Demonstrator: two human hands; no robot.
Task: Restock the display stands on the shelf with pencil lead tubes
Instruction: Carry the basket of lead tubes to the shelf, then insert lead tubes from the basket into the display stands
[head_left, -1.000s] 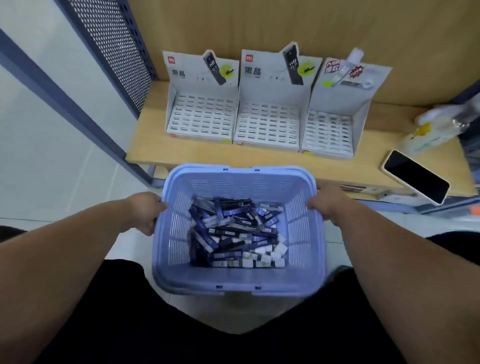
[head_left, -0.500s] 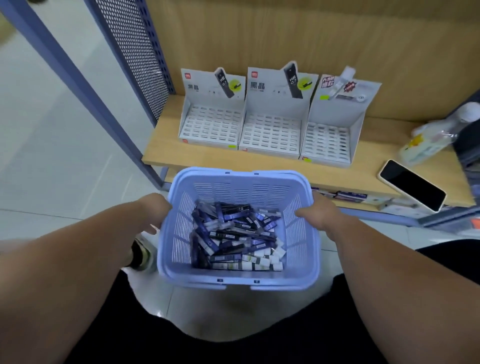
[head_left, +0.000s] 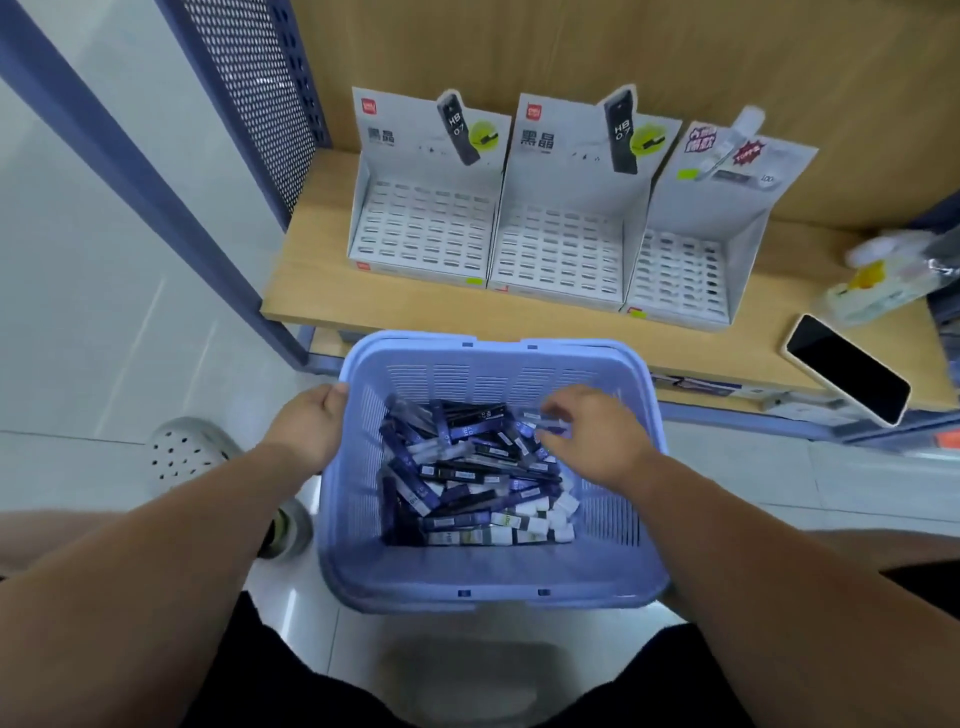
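A lilac plastic basket (head_left: 493, 577) sits in front of me, just below the wooden shelf (head_left: 415, 309). In it lies a heap of dark blue and black pencil lead tubes (head_left: 467, 478). My left hand (head_left: 311, 431) grips the basket's left rim. My right hand (head_left: 587, 436) is inside the basket over the tubes at the back right. Its fingertips are blurred, touching a tube there. Three white cardboard display stands stand side by side on the shelf: left (head_left: 421, 228), middle (head_left: 561, 249) and right (head_left: 680, 270). All their slots show bare.
A phone (head_left: 847, 369) lies on the shelf's right front edge, with a blurred plastic bottle (head_left: 883, 280) behind it. A blue perforated panel (head_left: 260, 93) bounds the shelf on the left. A grey clog (head_left: 187, 452) is on the tiled floor left of the basket.
My right hand left the basket's right rim and moved inside over the tubes. The left hand kept its grip on the left rim. The view moved closer to the basket and shelf.
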